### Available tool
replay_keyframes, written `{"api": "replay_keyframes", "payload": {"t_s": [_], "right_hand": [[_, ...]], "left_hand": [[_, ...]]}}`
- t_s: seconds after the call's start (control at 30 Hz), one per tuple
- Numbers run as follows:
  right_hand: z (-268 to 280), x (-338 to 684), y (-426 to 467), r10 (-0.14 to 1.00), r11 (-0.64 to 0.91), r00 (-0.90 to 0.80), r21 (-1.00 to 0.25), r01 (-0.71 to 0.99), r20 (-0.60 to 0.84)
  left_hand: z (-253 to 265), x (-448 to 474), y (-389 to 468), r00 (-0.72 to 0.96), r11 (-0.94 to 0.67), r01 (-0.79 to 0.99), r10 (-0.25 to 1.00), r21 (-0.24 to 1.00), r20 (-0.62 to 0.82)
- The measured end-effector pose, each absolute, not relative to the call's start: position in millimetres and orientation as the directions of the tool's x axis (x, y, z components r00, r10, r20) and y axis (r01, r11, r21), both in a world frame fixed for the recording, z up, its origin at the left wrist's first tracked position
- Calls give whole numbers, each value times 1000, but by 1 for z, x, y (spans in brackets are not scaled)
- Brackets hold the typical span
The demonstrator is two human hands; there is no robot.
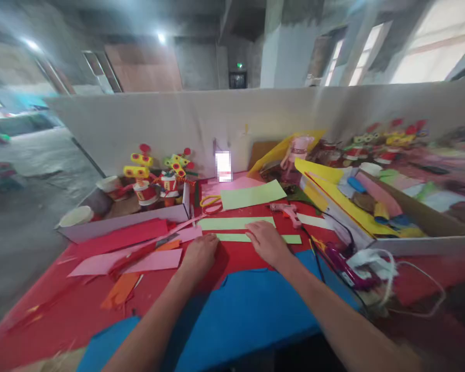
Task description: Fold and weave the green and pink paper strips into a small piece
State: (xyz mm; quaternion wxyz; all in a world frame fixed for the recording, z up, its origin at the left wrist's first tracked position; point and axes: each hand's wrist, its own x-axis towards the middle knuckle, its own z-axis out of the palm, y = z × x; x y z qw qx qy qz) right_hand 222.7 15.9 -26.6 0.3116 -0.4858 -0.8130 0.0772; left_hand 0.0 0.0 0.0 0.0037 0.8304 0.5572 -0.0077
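Note:
A narrow light-green paper strip [232, 237] lies crosswise on the red tabletop. My left hand [201, 256] is closed at the strip's left end, fingers curled and pressed together. Across the strip's middle rests my right hand [269, 242], palm down, with its fingers stretched toward the left and slightly apart. Just beyond is a wider green paper strip [225, 223], which the right fingertips touch or overlap. Farther back, a larger green paper sheet [253, 195] lies beside yellow-handled scissors [211, 201]. A pink glue gun [289, 211] sits to the right of the strips.
An open box [166, 214] with cup figures stands at left, near pink paper pieces [155, 261]. At right are a box of coloured scraps [403, 245], a purple tool [346, 268] and loose cords. Blue sheet material [251, 310] covers the front edge.

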Motion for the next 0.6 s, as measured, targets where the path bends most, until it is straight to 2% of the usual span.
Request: {"api": "replay_keyframes", "payload": {"t_s": [0.1,0.2,0.3,0.37,0.43,0.5,0.6], "right_hand": [[-42,196,40,898,421,-227,-584,694,377],[-57,184,53,949,287,-73,-743,604,308],[-66,186,54,946,285,-21,-802,525,323],[-68,189,53,942,295,-10,-811,505,336],[-68,190,52,941,297,-7,-817,495,338],[-67,191,52,944,288,-1,-824,489,330],[-66,190,51,934,307,2,-807,504,356]], "left_hand": [[-2,-4,1,403,-403,915,915,-17,6],[-6,-3,4,448,-452,892,887,9,109],[-16,5,8,545,-566,823,810,49,219],[-22,11,12,631,-653,755,748,59,204],[-24,12,17,606,-624,781,769,33,205],[-18,4,20,473,-492,870,826,-16,306],[-2,-17,22,374,-408,913,829,-7,416]]}}
